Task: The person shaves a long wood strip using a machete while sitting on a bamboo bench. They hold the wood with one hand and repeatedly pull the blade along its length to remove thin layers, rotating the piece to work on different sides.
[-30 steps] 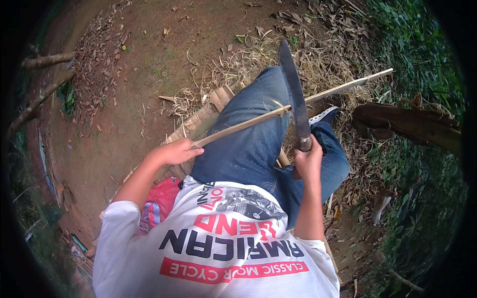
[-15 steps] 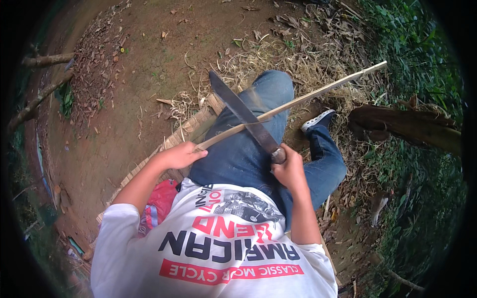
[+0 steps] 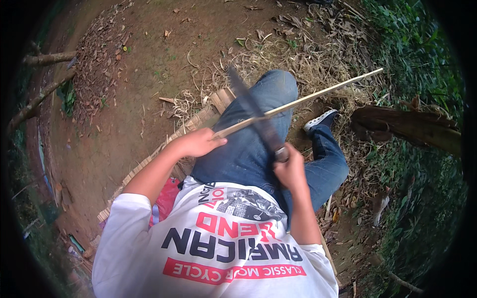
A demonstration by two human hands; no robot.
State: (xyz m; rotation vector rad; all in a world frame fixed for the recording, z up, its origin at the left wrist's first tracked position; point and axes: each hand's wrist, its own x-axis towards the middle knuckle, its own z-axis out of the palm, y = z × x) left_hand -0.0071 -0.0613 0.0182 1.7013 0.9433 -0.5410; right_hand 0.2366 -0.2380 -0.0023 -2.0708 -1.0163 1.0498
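My left hand point(image 3: 196, 143) grips the near end of a long pale bamboo strip point(image 3: 318, 94) that runs up and to the right across my knee. My right hand point(image 3: 289, 169) holds the handle of a long dark knife point(image 3: 253, 111). The blade points up and to the left and crosses the strip close to my left hand. I sit with my legs in blue jeans point(image 3: 258, 144), one white shoe point(image 3: 322, 119) showing to the right.
Bare brown dirt point(image 3: 139, 74) lies to the left and ahead. Dry shavings and straw point(image 3: 308, 59) are heaped around my knee. A thick dark log point(image 3: 407, 126) lies right, thin branches point(image 3: 44, 94) left, green plants along the right edge.
The knife blade has swung from upright on the right to leaning left, and now lies across the strip near my left hand. The strip's far end dropped slightly.
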